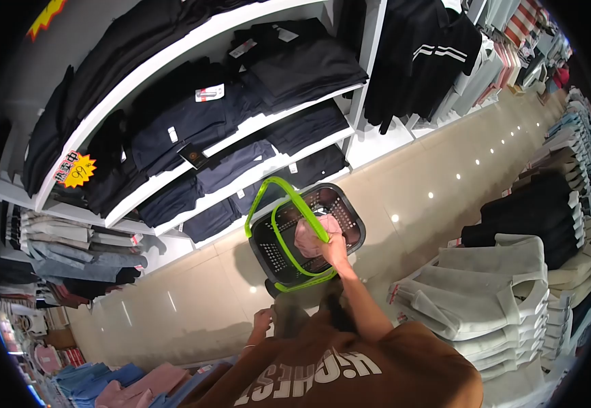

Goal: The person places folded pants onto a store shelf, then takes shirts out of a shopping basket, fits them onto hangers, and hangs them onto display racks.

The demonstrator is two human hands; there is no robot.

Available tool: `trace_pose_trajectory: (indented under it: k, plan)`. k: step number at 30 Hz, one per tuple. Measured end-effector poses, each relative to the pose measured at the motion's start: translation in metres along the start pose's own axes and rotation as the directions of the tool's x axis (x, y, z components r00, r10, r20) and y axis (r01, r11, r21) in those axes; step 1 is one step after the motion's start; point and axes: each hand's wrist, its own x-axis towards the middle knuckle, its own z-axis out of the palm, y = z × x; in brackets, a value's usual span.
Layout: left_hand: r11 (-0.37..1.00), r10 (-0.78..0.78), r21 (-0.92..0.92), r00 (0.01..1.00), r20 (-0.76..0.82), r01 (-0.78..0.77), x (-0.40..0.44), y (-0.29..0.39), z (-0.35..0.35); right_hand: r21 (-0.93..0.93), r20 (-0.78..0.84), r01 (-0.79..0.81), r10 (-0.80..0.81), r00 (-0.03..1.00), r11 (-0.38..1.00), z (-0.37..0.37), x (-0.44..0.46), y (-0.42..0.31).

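Observation:
A dark grey shopping basket with perforated walls and bright green handles hangs in front of me above the floor. My right hand is closed around a green handle at the basket's right side. Inside the basket lies a crumpled pink cloth item, just beside and below my right hand; part of it is hidden. My left hand hangs low near my body, with its fingers curled in and nothing visible in them.
Ahead, white shelves carry folded dark trousers. Grey tops hang close on my right, with black garments beyond. Blue and pink clothes are at lower left. A shiny tiled aisle runs toward upper right.

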Motion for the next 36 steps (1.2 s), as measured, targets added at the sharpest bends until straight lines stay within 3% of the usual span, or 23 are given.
trace_pose_trajectory:
  k: [4, 9, 13, 15, 16, 18, 19, 22, 24, 25, 27, 30, 36]
  plan:
    - [0.998, 0.052, 0.040, 0.997, 0.061, -0.055, 0.011, -0.012, 0.041, -0.244, -0.169, 0.204, -0.249, 0.954, 0.948, -0.035, 0.007, -0.003]
    - [0.987, 0.058, 0.147, 0.996, 0.067, -0.067, -0.006, 0.045, 0.063, -0.373, -0.144, 0.104, -0.168, 0.975, 0.922, -0.065, 0.007, -0.007]
    - [0.969, 0.235, -0.123, 0.955, 0.182, -0.214, -0.017, 0.135, 0.077, -0.396, -0.106, 0.102, -0.156, 0.982, 0.913, -0.068, 0.002, -0.019]
    - [0.903, 0.423, -0.231, 0.845, 0.327, -0.363, -0.033, 0.191, 0.089, -0.409, -0.089, 0.183, -0.238, 0.967, 0.894, -0.056, -0.003, -0.011]
    - [0.876, 0.467, -0.328, 0.796, 0.385, -0.355, -0.052, 0.220, 0.097, -0.361, -0.037, 0.129, -0.153, 0.988, 0.923, -0.046, -0.005, -0.009]
    - [0.801, 0.557, -0.523, 0.681, 0.475, -0.290, -0.093, 0.271, 0.117, -0.132, 0.157, 0.262, -0.241, 0.958, 0.956, -0.034, -0.023, -0.028]
    - [0.751, 0.605, -0.618, 0.617, 0.504, -0.232, -0.110, 0.284, 0.126, -0.114, 0.212, 0.313, -0.284, 0.935, 0.943, -0.022, -0.019, -0.014]
    - [0.628, 0.600, -0.749, 0.746, 0.290, -0.214, -0.144, 0.296, 0.135, -0.095, 0.357, 0.475, -0.415, 0.837, 0.875, 0.004, 0.003, 0.037]
    - [0.644, 0.586, -0.710, 0.780, 0.219, -0.285, -0.113, 0.287, 0.131, -0.129, 0.414, 0.575, -0.483, 0.772, 0.808, 0.002, 0.008, 0.043]
    - [0.653, 0.576, -0.687, 0.798, 0.178, -0.318, -0.110, 0.283, 0.128, -0.135, 0.500, 0.426, -0.310, 0.809, 0.894, 0.001, 0.003, 0.040]
    - [0.665, 0.555, -0.656, 0.824, 0.116, -0.357, -0.105, 0.279, 0.128, -0.202, 0.638, 0.111, 0.045, 0.769, 0.973, -0.001, -0.001, 0.031]
    - [0.714, 0.468, -0.604, 0.883, 0.037, -0.353, -0.115, 0.277, 0.130, -0.085, 0.708, -0.011, 0.068, 0.703, 0.996, -0.007, -0.012, 0.018]
    - [0.733, 0.444, -0.596, 0.894, 0.054, -0.328, -0.075, 0.263, 0.130, -0.158, 0.811, 0.004, 0.127, 0.571, 0.987, 0.010, 0.014, 0.051]
